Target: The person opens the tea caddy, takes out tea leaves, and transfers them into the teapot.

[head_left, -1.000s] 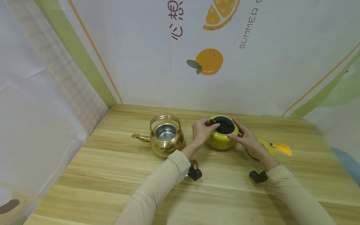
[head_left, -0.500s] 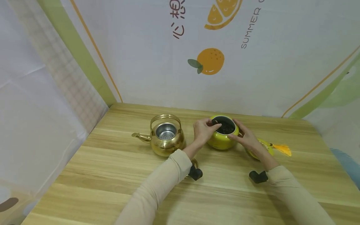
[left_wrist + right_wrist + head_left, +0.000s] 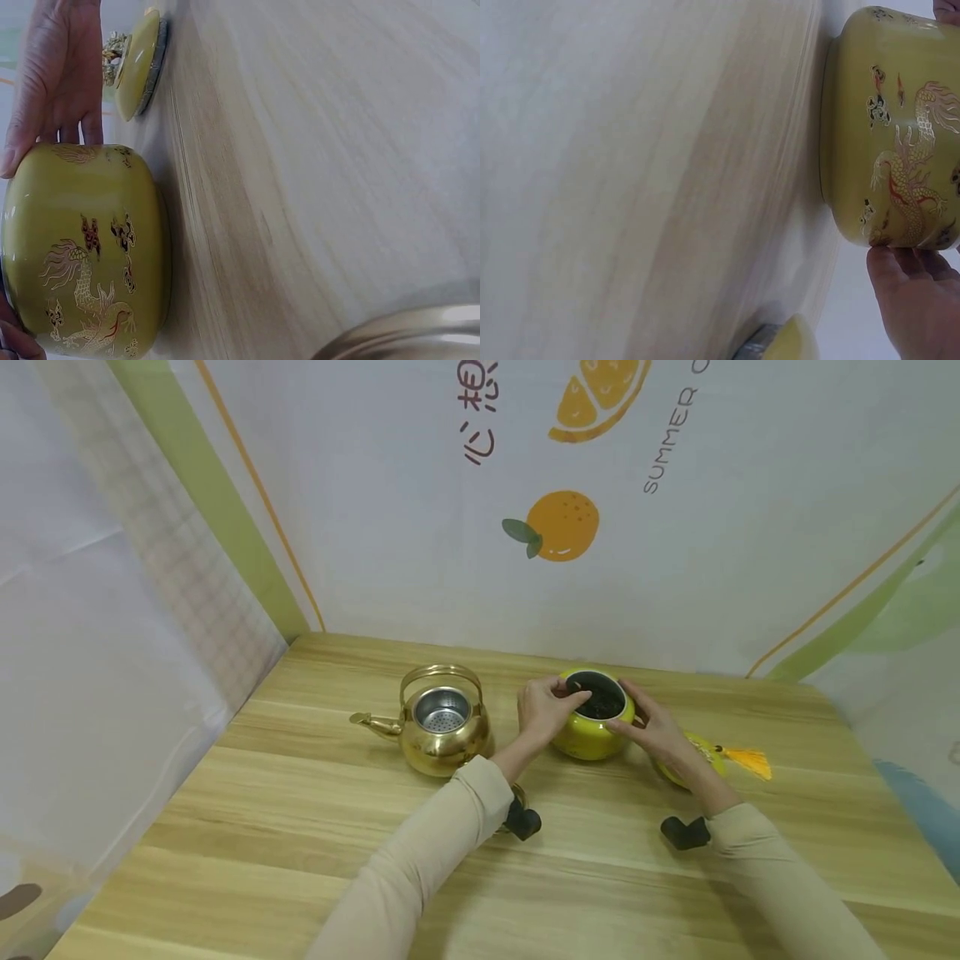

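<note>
A round yellow jar (image 3: 588,745) with a white rim stands on the table, dark stuff (image 3: 606,702) inside its open mouth. My right hand (image 3: 660,733) grips its right side, thumb at the front rim and fingers behind; the right wrist view shows those fingers (image 3: 915,274) against the dragon-painted wall. At the left rim, my left hand (image 3: 543,710) has its thumb over the mouth and its other fingertips hidden at the edge. I cannot tell whether it pinches anything. Left of the jar sits a gold kettle (image 3: 442,752) with its lid off and a perforated metal strainer (image 3: 442,714) inside.
The jar's yellow lid (image 3: 141,67), with an orange tassel (image 3: 748,762), lies right of the jar, partly behind the right wrist. A gold ring-shaped piece (image 3: 519,795) shows beside the left cuff. A printed cloth (image 3: 420,577) hangs behind the wooden table (image 3: 300,810).
The left thumb and fingers have shifted slightly inward over the jar's mouth, and a dark shape at their tips no longer stands out at the rim. The right hand keeps its hold.
</note>
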`<state>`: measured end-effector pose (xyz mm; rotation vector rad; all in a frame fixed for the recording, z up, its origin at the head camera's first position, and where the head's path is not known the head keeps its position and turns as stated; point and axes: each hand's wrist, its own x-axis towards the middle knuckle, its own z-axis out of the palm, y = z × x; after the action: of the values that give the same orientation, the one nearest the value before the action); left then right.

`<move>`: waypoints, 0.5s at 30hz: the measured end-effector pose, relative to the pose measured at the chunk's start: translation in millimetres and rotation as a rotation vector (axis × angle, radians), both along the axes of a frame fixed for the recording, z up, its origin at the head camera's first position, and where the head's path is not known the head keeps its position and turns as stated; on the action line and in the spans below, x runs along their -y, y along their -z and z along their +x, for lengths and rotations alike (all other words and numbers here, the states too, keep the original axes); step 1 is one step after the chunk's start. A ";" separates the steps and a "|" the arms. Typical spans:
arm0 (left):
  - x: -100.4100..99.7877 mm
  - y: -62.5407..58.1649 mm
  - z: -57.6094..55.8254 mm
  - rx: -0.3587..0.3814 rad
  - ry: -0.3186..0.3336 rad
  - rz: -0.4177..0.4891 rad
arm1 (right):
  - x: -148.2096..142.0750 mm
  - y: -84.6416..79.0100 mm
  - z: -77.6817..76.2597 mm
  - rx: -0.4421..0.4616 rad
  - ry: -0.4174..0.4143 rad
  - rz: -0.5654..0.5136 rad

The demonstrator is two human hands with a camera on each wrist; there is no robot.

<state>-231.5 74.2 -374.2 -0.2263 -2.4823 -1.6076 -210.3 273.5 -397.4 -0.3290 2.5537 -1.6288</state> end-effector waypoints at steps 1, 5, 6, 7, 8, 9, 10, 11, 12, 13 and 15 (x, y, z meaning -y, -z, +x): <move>0.2 0.3 0.1 -0.002 0.001 0.005 | 0.0 0.5 0.0 0.002 0.000 -0.003; 0.5 1.3 -0.9 -0.008 -0.007 0.023 | 0.0 1.5 0.1 0.012 0.002 -0.011; 0.5 1.5 -1.1 -0.010 -0.011 0.031 | -0.2 1.7 0.0 0.014 0.002 -0.013; 0.3 1.9 -1.7 -0.009 -0.015 0.036 | -0.4 1.9 -0.1 0.013 0.003 -0.013; 0.0 2.2 -2.1 -0.008 -0.022 0.041 | -0.5 1.9 -0.2 0.013 0.003 -0.013; -0.1 2.3 -2.2 -0.006 -0.026 0.049 | -0.5 2.0 -0.3 0.012 0.003 -0.013; -0.2 2.4 -2.3 -0.001 -0.029 0.055 | -0.7 1.9 -0.3 0.012 0.002 -0.014; -0.2 2.4 -2.1 0.004 -0.031 0.062 | -0.8 1.8 -0.1 0.011 0.002 -0.011; -0.1 2.6 -1.8 0.014 -0.034 0.072 | -0.8 1.6 0.1 0.011 0.001 -0.010; -0.2 2.3 -1.5 0.024 -0.036 0.083 | -1.0 1.6 0.0 0.011 0.000 -0.010; -0.1 1.5 -0.5 0.045 -0.038 0.109 | -1.2 1.5 0.0 0.011 0.000 -0.010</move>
<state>-232.0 74.3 -375.7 -0.1289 -2.4067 -1.7440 -210.3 274.7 -398.9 -0.3197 2.5385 -1.6398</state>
